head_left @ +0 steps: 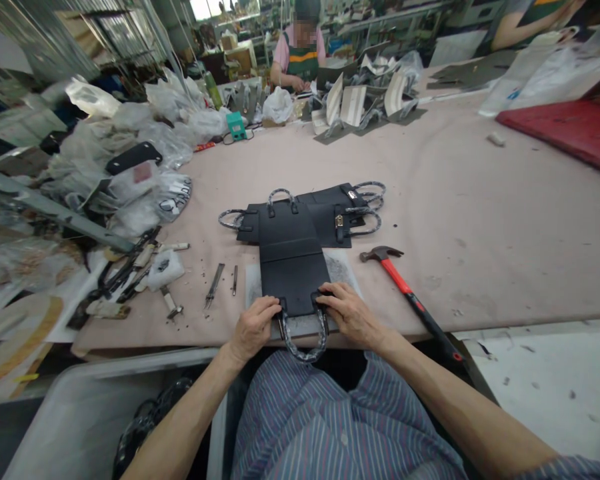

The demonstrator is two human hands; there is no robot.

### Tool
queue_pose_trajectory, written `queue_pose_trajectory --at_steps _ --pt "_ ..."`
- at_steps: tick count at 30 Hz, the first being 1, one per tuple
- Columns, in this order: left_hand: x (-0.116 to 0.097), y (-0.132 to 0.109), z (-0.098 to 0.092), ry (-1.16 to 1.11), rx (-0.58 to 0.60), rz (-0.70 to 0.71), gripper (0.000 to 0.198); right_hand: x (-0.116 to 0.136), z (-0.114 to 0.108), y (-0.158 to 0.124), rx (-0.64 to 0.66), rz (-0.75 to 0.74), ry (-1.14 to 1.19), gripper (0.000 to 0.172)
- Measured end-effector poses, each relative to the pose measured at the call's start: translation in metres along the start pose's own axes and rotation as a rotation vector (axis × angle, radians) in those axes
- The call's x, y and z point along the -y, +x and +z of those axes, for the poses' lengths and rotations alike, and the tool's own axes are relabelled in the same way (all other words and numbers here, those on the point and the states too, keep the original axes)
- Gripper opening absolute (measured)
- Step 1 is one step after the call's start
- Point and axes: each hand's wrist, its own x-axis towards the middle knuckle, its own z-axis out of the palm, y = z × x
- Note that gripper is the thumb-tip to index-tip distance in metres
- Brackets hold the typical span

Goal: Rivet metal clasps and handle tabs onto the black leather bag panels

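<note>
My two hands are on the near end of a black panel (pixel 293 273), which lies flat at the near edge of the table (pixel 480 253), right in front of me. My left hand (pixel 254 328) has thumb and fingers drawn together, pinching at the left tab of the near handle (pixel 305 358); my right hand (pixel 349 313) lays its fingers over the right tab — whether they pinch or only press there, I cannot tell. The handle, wrapped in film, loops toward me past the table edge. Under the panel I have a pale board (pixel 343 265), and its far end, with another wrapped handle (pixel 281 192), lies over more black panels (pixel 330 223) whose handles stick out left and right. To the right rests a hammer (pixel 397 277), claw head far, grip toward me. To the left lie a forked tool (pixel 215 285) and a thin metal rod (pixel 235 280) — both near my work. Farther left are heaped plastic bags (pixel 130 133); at the far side a co-worker (pixel 303 57) sits behind grey and white pieces (pixel 353 105).
</note>
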Motion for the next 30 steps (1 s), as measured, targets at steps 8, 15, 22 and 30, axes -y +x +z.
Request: queue_pose_trajectory --at_steps 8,15,22,30 --pt "-0.019 -0.003 0.008 -0.121 -0.044 -0.135 0.036 -0.002 -0.001 -0.004 -0.052 0.07 0.035 0.048" --pt "0.036 -0.006 -0.042 0.092 -0.188 -0.714 0.025 -0.006 0.003 -0.004 -0.047 0.081 0.017 0.047" --pt "0.106 -0.001 -0.108 0.505 0.129 -1.193 0.028 -0.015 0.01 -0.006 -0.074 0.061 -0.024 0.038" --pt "0.127 0.02 -0.092 0.438 0.419 -1.206 0.022 -0.017 0.012 -0.006 -0.078 0.055 -0.033 0.037"
